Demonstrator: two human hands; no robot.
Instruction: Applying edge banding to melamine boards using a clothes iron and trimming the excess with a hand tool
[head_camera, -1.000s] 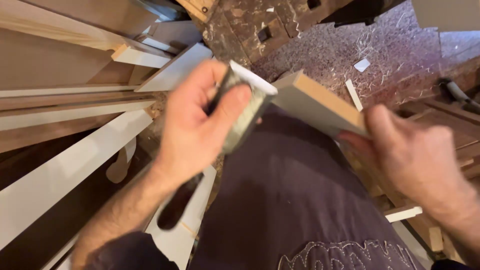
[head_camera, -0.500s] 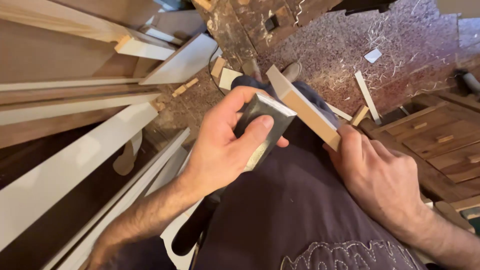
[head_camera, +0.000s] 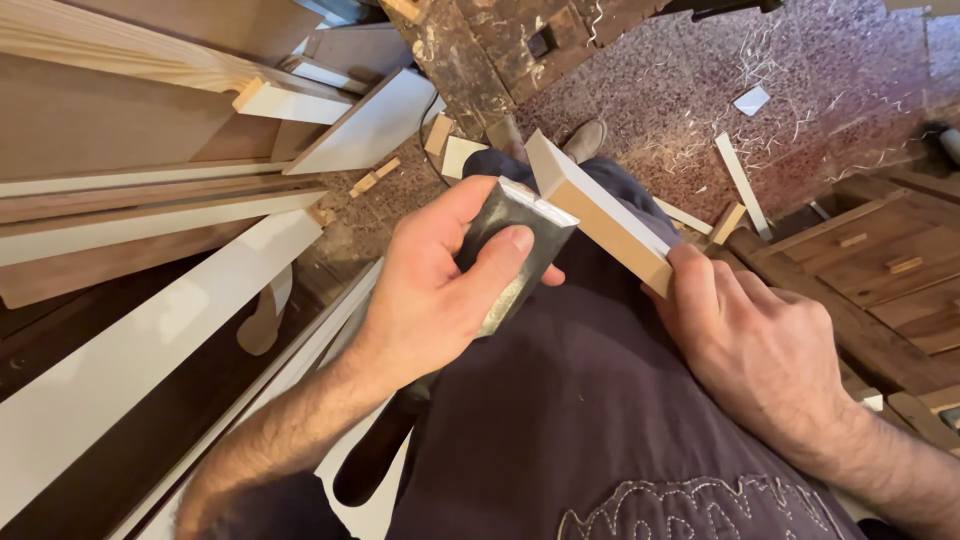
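Sanding block (head_camera: 515, 250) in left hand (head_camera: 440, 295); right hand (head_camera: 755, 345) steadies white-faced board (head_camera: 600, 215).

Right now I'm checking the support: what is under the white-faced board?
The white-faced board rests on the person's dark-trousered leg, with the right hand gripping its near end and the left hand pressing a grey block beside it. The contact underneath is hidden.

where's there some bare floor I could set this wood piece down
Barest floor lies upper right, between the dark workbench leg and the wooden pallet, under thin shavings. Left is crowded with white boards. Near the right hand, offcut strips litter the floor.
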